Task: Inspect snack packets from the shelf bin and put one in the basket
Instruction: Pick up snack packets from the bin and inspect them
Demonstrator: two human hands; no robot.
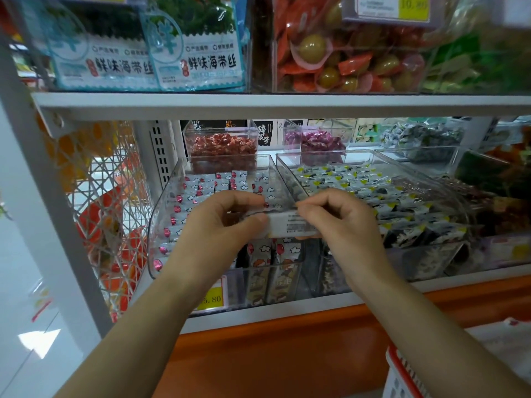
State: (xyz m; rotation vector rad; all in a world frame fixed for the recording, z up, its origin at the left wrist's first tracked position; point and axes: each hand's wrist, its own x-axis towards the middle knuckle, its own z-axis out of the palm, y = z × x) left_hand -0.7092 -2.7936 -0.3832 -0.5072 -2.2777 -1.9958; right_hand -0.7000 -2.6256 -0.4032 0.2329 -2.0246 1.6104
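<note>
Snack packet [288, 225] is held up at the centre of the frame, just in front of the clear shelf bin [161, 214] that is packed with more of the same white packets. Its long axis is laid level, running from frame left to frame right, and its printed white face is turned towards the camera. One end is pinched by the left hand [221, 222], whose fingers [247, 198] are curled over the top edge with the thumb pressed on from below. The other end is pinched the same way by the right hand [342, 222]. Both sets of fingers are clamped on the snack packet, so it is spanned between them and clear of the bin's rim.

Inspection is judged to be under way, with the label being read. The basket [399, 372] is glimpsed only as a red and white rim at the lower right corner of the frame, well below the packet and on the right hand's side. That hand is judged the nearer one for the drop. The left pinch would need to be let go first, and the packet then swung down and towards the lower right.
</note>
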